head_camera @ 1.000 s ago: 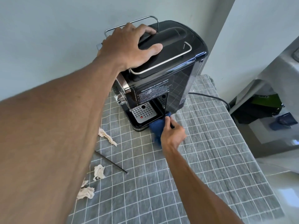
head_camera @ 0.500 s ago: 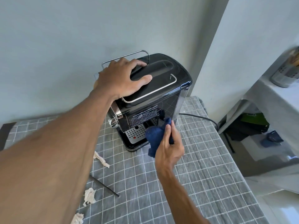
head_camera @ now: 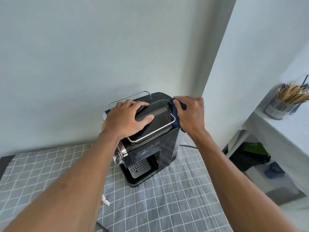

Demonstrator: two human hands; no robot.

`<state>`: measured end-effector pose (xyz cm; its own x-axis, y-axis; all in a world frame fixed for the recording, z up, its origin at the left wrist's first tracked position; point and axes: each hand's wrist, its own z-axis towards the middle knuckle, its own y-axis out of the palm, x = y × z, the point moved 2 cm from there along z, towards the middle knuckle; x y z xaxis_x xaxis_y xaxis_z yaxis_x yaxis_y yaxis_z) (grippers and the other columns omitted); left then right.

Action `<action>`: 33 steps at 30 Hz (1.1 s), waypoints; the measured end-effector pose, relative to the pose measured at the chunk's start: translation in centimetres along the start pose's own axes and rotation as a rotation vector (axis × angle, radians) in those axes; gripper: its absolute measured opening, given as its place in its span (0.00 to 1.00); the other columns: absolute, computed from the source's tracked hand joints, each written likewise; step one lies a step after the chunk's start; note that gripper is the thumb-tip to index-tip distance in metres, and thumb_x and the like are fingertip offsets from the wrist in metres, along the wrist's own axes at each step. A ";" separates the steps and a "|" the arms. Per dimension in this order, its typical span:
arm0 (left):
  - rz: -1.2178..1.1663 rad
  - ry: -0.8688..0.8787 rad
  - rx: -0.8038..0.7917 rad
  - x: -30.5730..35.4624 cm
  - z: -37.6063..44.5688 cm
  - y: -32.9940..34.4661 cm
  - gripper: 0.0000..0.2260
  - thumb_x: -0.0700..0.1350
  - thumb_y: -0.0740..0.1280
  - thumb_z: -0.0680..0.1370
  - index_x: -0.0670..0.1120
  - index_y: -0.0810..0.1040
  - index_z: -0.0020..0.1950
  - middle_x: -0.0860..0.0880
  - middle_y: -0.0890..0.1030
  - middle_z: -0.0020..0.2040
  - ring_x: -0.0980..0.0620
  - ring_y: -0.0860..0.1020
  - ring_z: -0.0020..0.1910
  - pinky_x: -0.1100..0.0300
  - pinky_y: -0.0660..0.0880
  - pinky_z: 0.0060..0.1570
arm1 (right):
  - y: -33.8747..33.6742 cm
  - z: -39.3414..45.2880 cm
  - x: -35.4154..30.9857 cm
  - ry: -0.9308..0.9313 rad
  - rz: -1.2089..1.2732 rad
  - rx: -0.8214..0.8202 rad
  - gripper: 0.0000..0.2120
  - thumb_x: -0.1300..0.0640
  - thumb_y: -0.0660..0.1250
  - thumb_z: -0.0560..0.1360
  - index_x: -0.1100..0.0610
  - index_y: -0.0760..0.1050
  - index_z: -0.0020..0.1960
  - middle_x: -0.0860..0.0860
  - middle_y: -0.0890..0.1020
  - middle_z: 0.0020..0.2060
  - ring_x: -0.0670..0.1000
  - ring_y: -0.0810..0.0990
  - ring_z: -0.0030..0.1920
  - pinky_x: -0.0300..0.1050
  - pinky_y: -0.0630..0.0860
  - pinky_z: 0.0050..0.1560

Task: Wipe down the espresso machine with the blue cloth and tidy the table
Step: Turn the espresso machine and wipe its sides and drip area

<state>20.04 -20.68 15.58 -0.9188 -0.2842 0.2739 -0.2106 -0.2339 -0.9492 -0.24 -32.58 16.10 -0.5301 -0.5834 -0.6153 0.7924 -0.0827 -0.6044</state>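
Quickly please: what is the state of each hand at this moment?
Left hand: open, fingers spread, pressing on top of the espresso machine.
Right hand: closed around the blue cloth, at the machine's upper right edge.

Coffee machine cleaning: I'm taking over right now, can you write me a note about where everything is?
Left hand: flat on the espresso machine top, steadying it.
Right hand: holds the blue cloth against the machine's upper right edge.
Done: can't tell which parts are wiped already.
Left: finish wiping, then tidy the checked tablecloth; a crumpled paper scrap lies by the left forearm.
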 end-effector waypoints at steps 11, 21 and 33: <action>0.005 0.026 0.001 0.0 0.0 -0.3 0.30 0.79 0.52 0.73 0.70 0.65 0.72 0.61 0.73 0.69 0.51 0.69 0.71 0.46 0.72 0.59 | -1.4 2.5 -0.5 -0.286 -0.102 -0.340 0.09 0.59 0.67 0.82 0.56 0.85 0.59 0.52 0.87 0.55 0.50 0.85 0.56 0.42 0.79 0.60; -0.013 -0.019 0.016 -0.1 0.2 -0.3 0.34 0.80 0.54 0.71 0.63 0.69 0.71 0.60 0.74 0.69 0.52 0.69 0.70 0.47 0.72 0.59 | -0.1 3.7 -2.7 -0.439 -0.011 -0.526 0.13 0.56 0.68 0.81 0.54 0.82 0.65 0.49 0.85 0.61 0.48 0.83 0.62 0.44 0.76 0.68; -0.023 -0.016 0.016 0.0 0.1 -0.4 0.33 0.79 0.56 0.71 0.63 0.70 0.69 0.59 0.74 0.68 0.52 0.69 0.69 0.48 0.71 0.59 | -0.5 5.1 -2.1 -0.331 -0.049 -0.540 0.12 0.56 0.69 0.81 0.51 0.83 0.64 0.48 0.85 0.59 0.47 0.84 0.60 0.38 0.76 0.65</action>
<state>20.12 -20.67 16.02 -0.9083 -0.2930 0.2986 -0.2265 -0.2555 -0.9399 2.08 -35.43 20.29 -0.3719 -0.8154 -0.4436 0.4597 0.2534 -0.8512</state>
